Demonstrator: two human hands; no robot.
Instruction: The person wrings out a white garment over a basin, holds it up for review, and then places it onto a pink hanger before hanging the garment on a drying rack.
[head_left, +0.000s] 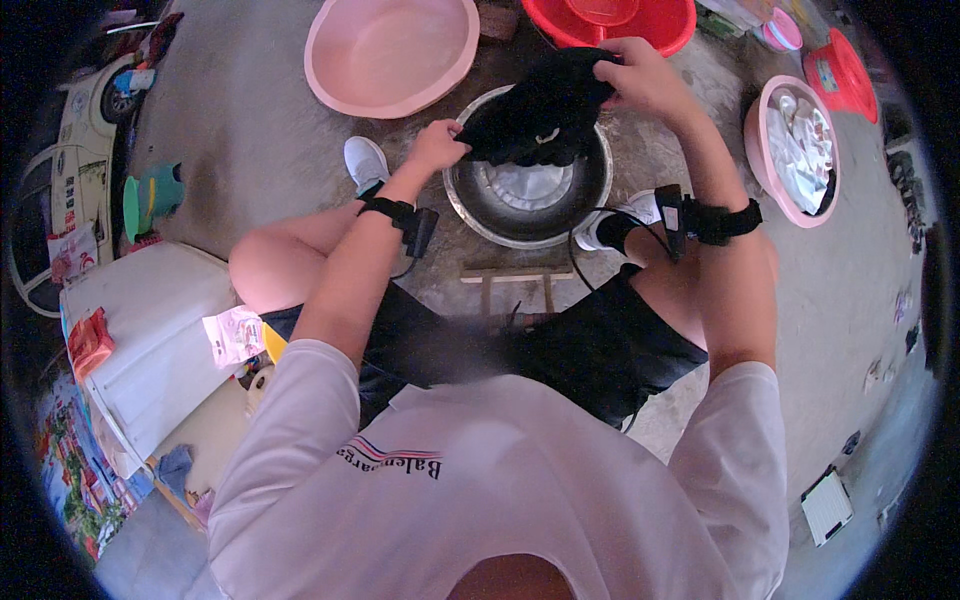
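A black cloth item (547, 105), perhaps a garment, is stretched between my two hands above a round metal basin (525, 229). My left hand (439, 144) pinches its lower left edge near the basin's rim. At its upper right corner, my right hand (637, 79) grips it between thumb and fingers. A small pale mark or tag shows on the cloth. Beneath it, the basin's shiny bottom is partly visible; the cloth hides the rear part of the basin.
A pink basin (322, 82) and a red basin (675, 37) stand beyond. At right, a pink basin (756, 161) holds silvery material near a red tub (851, 75). A wooden stool (517, 275) is between my legs. A white cabinet (165, 322) and teal bucket (161, 191) are left.
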